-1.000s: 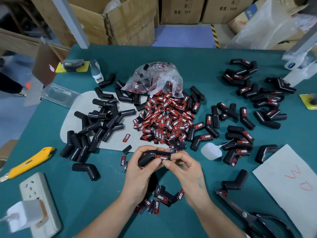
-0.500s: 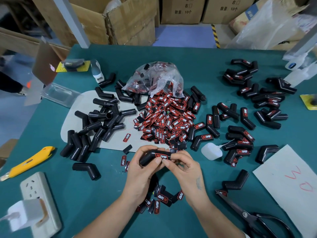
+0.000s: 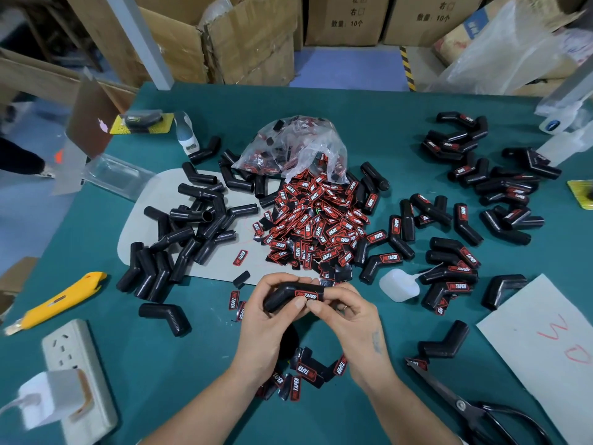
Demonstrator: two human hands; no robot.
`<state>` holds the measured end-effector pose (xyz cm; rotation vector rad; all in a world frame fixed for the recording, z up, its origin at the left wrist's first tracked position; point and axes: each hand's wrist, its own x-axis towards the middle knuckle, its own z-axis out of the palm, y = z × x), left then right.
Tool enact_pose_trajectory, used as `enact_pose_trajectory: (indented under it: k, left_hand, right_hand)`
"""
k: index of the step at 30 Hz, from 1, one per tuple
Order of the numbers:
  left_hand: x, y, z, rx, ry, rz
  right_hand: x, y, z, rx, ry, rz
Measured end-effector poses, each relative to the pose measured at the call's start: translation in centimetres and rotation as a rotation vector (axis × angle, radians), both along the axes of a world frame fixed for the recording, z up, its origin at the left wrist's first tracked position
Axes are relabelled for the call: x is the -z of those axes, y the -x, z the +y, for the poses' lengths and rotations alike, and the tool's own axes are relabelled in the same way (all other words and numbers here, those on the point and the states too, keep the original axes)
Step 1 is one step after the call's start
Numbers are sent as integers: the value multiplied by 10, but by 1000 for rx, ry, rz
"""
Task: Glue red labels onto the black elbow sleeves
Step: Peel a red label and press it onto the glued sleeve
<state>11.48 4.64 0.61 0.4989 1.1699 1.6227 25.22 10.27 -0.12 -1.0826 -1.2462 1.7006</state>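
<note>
Both hands meet at 6 o'clock of the teal felt-covered table (image 3: 401, 130), just above its surface; left hand (image 3: 268, 329) curls round the bent end of a black rubber elbow sleeve (image 3: 282, 295), thumb on top; right hand (image 3: 351, 319) pinches the sleeve's other end, fingers curled, thumb tip against the red rectangular "TAPER" label (image 3: 306, 296) lying flat on the sleeve; heap of loose red labels (image 3: 316, 226) at centre, spilling from a crumpled clear plastic bag (image 3: 293, 146) at 12 o'clock; pile of bare black sleeves (image 3: 189, 226) at 9 o'clock on a grey card sheet (image 3: 141, 232); labelled black sleeves (image 3: 481, 200) spread from 1 to 3 o'clock; small translucent white glue bottle (image 3: 399, 285) lying just right of the hands; few more labelled pieces (image 3: 308, 374) between the wrists; yellow plastic utility knife (image 3: 61, 298) at 8 o'clock; white power strip (image 3: 77, 380) at 7 o'clock; black scissors (image 3: 475, 409) at 5 o'clock; white paper with red writing (image 3: 545, 348) at 4 o'clock.
</note>
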Motion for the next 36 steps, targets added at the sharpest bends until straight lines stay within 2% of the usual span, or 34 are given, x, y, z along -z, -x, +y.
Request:
enact_pose_trajectory:
  k: [3,31,36]
  left_hand:
    - [2,0,-1,7,-18,38]
    - [-1,1,-1,72,-37,121]
    - [0,7,0,103,9,196]
  right_hand:
    - [1,0,0,-1,58,25]
    - [0,-3,3,-12,62,90]
    - [-4,-3,3,19,70,101]
